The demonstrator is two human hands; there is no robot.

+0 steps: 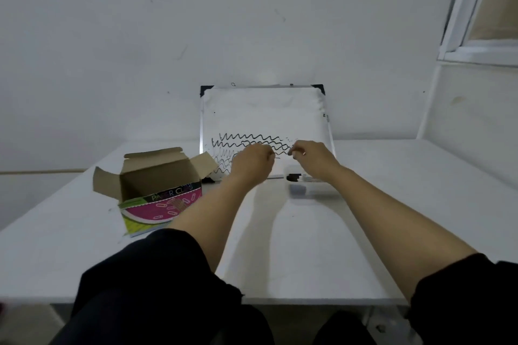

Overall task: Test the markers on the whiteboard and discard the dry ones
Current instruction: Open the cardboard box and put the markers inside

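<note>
White table (pixel 308 246): box (pixel 157 190) reads "PAPER CLIPS"; both hands' grip curled, contents unclear.

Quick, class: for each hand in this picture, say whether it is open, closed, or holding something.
Left hand: fingers curled, in front of the whiteboard; what it holds cannot be told.
Right hand: fingers curled, pinching something small; what it is cannot be told.

Both hands (pixel 283 158) before scribbled whiteboard (pixel 263 117)
</note>
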